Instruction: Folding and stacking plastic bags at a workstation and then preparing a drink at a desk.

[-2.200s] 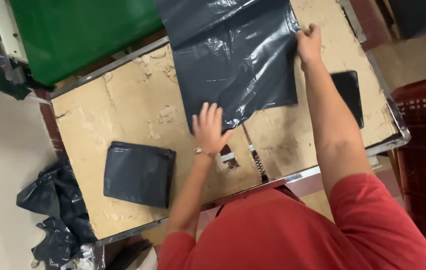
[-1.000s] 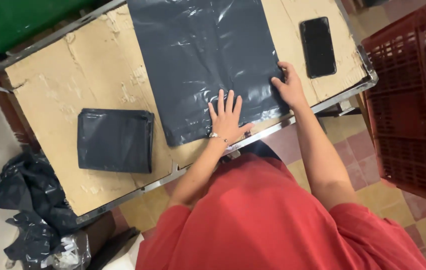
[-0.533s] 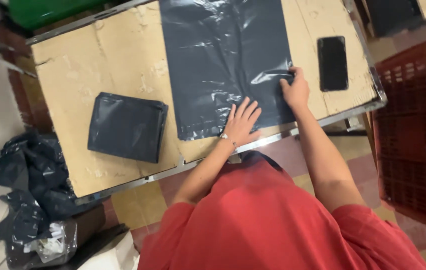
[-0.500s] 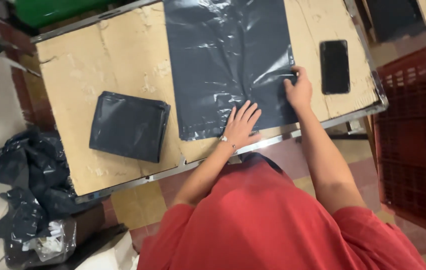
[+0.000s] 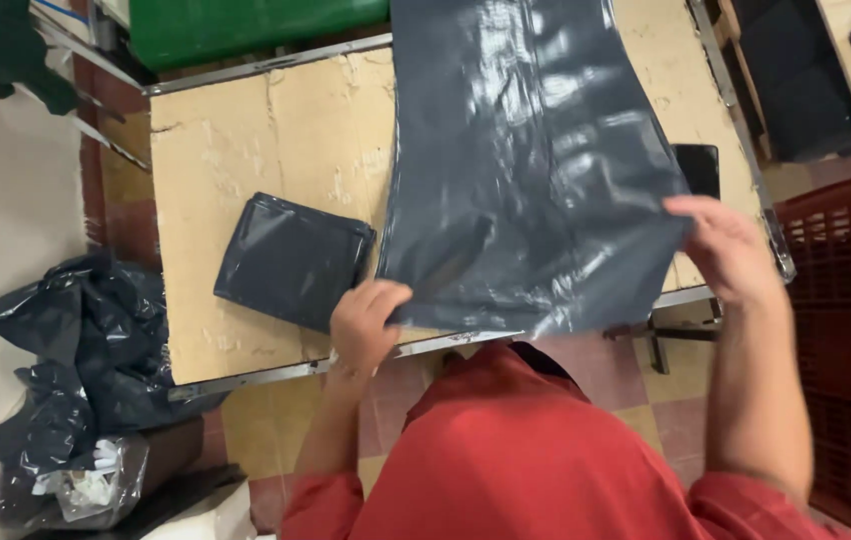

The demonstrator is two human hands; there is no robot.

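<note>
We are holding a large dark grey plastic mailing bag by its near edge, lifted a little off the table. Our left hand is pinching the near left corner, at about 7 o'clock of the bag, fingers curled closed over the film. Our right hand is gripping the near right corner at about 4 o'clock, thumb and fingers closed on the edge. The bag is stretching away from us towards 12 o'clock, glossy and creased, covering the middle and right part of the tabletop.

The table is showing a worn, pale chipboard top, scuffed and flaking, framed by a metal rim. At 9 o'clock of the bag, just beside it, a folded dark grey bag is lying flat on the board. At 3 o'clock a black phone is lying near the right rim, partly hidden by the lifted bag.

Around the table, a green bin is standing past the far edge at 11 o'clock. A heap of crumpled dark plastic bags is lying on the floor at 8 o'clock. A red plastic crate is standing at 3 o'clock. The floor is showing red and cream tiles.
</note>
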